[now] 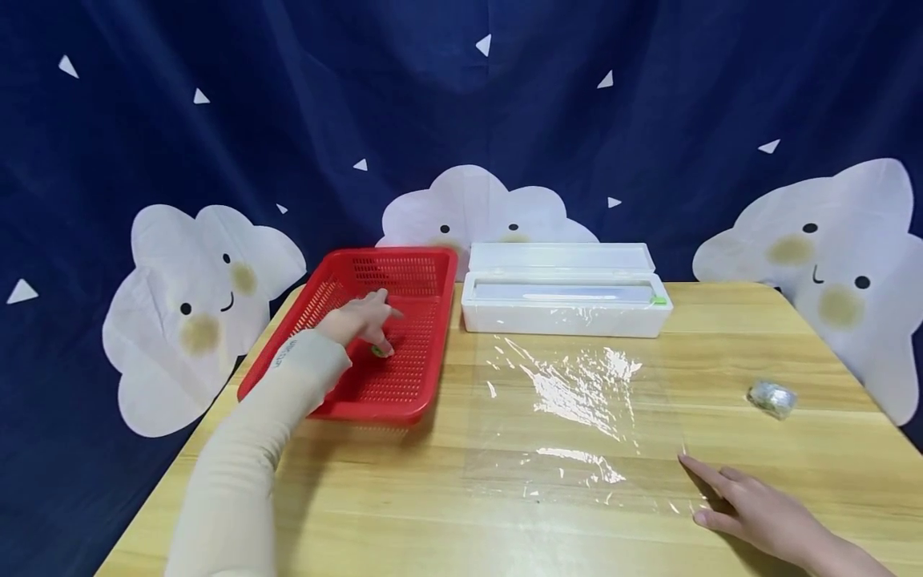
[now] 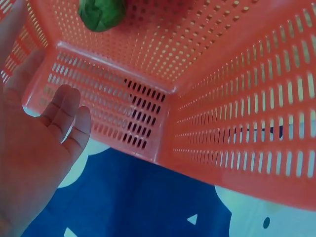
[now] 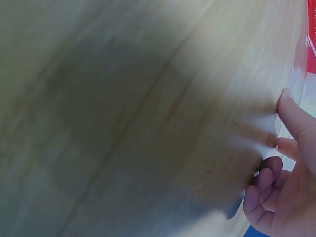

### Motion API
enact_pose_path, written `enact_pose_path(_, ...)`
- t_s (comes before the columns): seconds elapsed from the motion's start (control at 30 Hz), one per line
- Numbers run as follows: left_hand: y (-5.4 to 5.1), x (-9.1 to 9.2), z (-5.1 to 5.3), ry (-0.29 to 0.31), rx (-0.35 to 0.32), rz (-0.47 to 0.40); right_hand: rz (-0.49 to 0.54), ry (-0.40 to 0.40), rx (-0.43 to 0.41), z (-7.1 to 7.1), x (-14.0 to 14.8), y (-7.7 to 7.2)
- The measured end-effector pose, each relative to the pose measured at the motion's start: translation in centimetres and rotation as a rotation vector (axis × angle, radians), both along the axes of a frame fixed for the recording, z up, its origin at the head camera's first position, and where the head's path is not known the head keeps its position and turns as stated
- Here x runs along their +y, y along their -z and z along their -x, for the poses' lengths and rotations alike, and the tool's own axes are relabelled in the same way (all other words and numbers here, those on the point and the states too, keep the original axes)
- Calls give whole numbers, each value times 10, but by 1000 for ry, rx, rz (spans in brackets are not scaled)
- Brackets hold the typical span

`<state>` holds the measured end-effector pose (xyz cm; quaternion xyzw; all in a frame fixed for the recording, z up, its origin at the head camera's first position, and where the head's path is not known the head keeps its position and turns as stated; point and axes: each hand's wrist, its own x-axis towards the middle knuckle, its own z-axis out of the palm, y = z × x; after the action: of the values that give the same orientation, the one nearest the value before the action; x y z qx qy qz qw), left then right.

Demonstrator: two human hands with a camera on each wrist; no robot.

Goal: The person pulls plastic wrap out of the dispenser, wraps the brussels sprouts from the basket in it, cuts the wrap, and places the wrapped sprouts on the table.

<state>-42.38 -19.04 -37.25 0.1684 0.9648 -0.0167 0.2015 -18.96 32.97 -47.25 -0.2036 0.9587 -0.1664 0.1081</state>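
Note:
My left hand is inside the red basket, its fingers spread. A small green vegetable, leafy and round, lies on the basket floor by the thumb, mostly hidden in the head view. In the left wrist view the vegetable sits at the top, and the left hand is open with fingers parted. Clear plastic film lies flat on the wooden table. At its right edge my right hand touches down with an extended index finger; the right wrist view shows this hand with its other fingers loosely bent.
Behind the film stands a long white box with its lid raised and a green piece at the right end. A small film-wrapped item lies at the table's right. A dark blue curtain with clouds hangs behind the table.

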Motion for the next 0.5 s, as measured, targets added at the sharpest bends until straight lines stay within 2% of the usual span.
enact_pose_path(0.2, 7, -5, -1, -115, -81, -55, -4, 9, -23, -1, 0, 1)
enact_pose_path(0.37, 8, -7, -2, -186, -146, -78, -20, -5, -5, -2, 0, 1)
enact_pose_path(0.43, 6, -6, -3, -195, -160, -67, -22, -10, 1, -1, 0, 1)
enact_pose_path(0.5, 4, -4, -4, -168, -174, -41, -17, -11, 2, -1, 1, 0)
